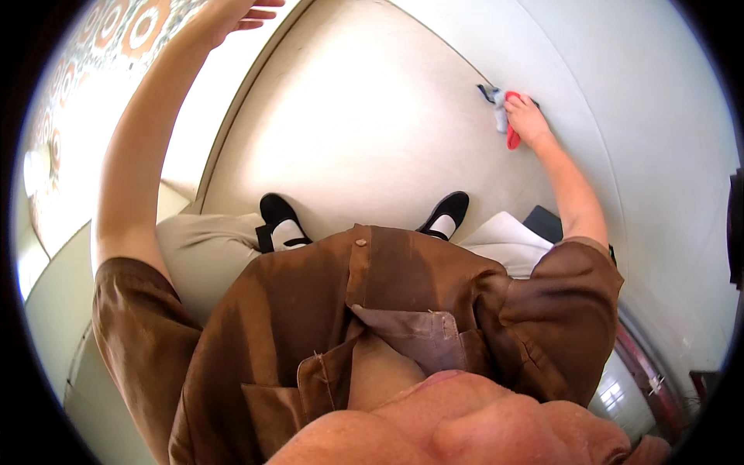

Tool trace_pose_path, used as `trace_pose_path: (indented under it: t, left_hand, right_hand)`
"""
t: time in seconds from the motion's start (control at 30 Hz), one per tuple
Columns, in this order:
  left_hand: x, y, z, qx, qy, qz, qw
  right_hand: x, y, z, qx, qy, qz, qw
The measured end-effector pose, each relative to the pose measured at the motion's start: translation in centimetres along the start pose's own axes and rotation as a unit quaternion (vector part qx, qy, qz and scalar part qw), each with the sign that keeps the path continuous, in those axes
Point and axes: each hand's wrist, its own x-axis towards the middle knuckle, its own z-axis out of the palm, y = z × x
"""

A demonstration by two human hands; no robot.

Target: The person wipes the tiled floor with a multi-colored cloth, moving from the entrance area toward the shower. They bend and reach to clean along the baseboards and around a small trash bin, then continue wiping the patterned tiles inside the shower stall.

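Observation:
My right hand (527,118) is at the far right, low against the pale floor near the foot of the white wall. Its fingers are pressed down on a red and grey cloth (512,139). A dark blue end of the cloth sticks out to the left; the part under my palm is hidden. My left arm reaches up to the far left. There my left hand (232,17) is partly cut off by the top edge, its fingers stretched out and slightly apart over the bright white ledge. Nothing shows in it.
The pale floor (349,116) lies in front of my black shoes (447,211). A smooth white wall (643,132) curves along the right. A patterned surface (116,31) is at the upper left. A dark flat object (544,223) lies beside my right knee.

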Motion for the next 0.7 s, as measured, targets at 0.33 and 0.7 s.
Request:
trace_pose_path:
  t: [0.33,0.7]
  left_hand:
    - [0.2,-2.7,-3.0,0.048,0.061,-0.054,0.996]
    - [2.2,-9.2,-1.7,0.532,0.035,0.076,0.842]
  right_hand:
    - [9.8,2.6,-16.3,0.037,0.386,0.163,0.907]
    - [15.5,-3.3,-7.7,0.113,0.232,0.235,0.937]
